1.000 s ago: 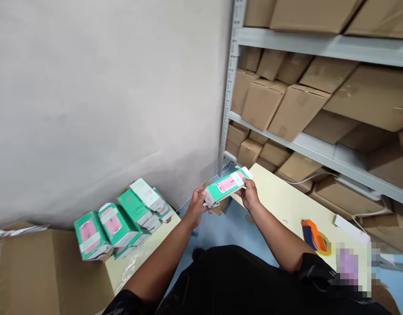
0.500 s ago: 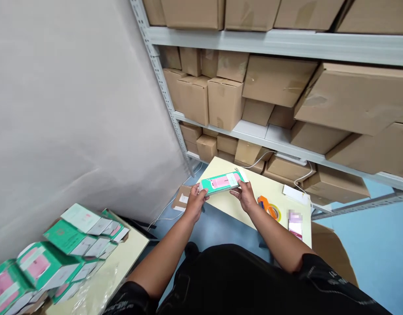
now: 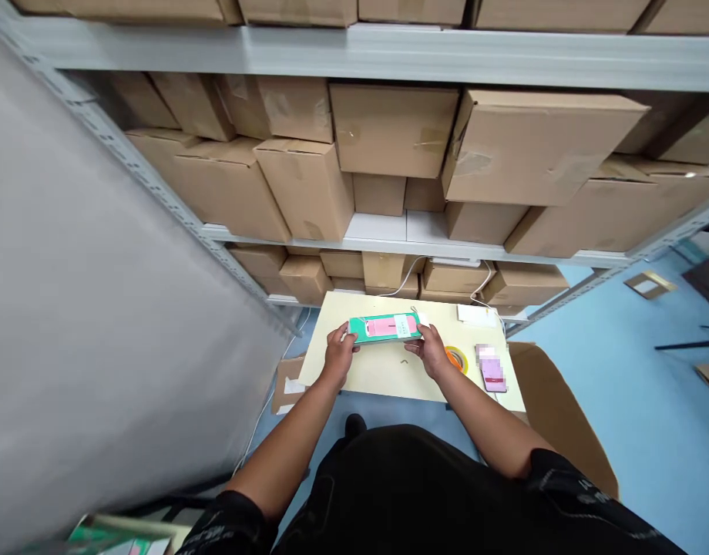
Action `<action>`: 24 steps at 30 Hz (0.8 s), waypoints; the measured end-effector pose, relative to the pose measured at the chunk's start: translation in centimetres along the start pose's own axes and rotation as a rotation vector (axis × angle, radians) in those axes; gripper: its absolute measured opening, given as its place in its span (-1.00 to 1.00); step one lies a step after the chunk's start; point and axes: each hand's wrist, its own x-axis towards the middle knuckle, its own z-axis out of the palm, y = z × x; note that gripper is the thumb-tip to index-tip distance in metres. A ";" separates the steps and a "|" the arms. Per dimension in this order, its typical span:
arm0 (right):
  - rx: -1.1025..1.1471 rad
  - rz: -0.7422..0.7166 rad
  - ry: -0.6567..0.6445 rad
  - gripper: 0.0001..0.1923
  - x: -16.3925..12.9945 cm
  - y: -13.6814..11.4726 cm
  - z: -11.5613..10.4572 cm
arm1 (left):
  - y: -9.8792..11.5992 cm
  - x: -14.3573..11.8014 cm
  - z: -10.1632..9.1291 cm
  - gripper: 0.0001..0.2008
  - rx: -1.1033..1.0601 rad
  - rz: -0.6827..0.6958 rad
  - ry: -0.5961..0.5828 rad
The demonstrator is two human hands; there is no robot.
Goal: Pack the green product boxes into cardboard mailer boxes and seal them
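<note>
A grey curtain-like sheet (image 3: 100, 347) fills the left of the view, and a corner of green-and-pink packaging (image 3: 109, 539) shows at the bottom left edge. On the blue floor beside the desk's near left corner lies a flat piece of cardboard (image 3: 286, 378) with a white label.

The left hand (image 3: 338, 353) has its grip closed on the left end of a green box (image 3: 384, 327) with a pink panel on its top face. The box lies lengthwise, level, over the far middle of the pale yellow desk (image 3: 383, 374) — whether it rests on the surface or is held just above cannot be told. The right hand (image 3: 432, 351) grips the box's right end, fingers wrapped round it. The box is shut, so nothing of its contents shows.

Just right of the right hand sits an orange tape dispenser (image 3: 457, 358), partly hidden behind the wrist. Near the desk's right edge lies a phone (image 3: 492, 370), its screen blurred, and a white card (image 3: 473, 314) lies at the far right corner, where white cables (image 3: 409, 271) run up to the shelf.

Behind the desk, metal shelving (image 3: 389, 58) carries closed brown cartons (image 3: 392, 127) — sealed, some taped, packed close together on each level. A large open cardboard box (image 3: 554, 408) stands on the floor against the desk's right edge; its inside is not visible.
</note>
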 end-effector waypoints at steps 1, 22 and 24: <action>-0.007 -0.012 0.038 -0.66 0.1 0.1 0.1 | 0.0 1.0 0.2 -0.52 0.026 -0.008 -0.006; -0.093 0.102 0.270 -0.75 4.0 4.9 -5.1 | -7.0 9.5 3.7 -0.71 0.054 -0.333 -0.195; -0.120 0.162 0.256 -0.74 5.1 5.5 -5.7 | -8.1 9.7 4.0 -0.71 0.073 -0.349 -0.175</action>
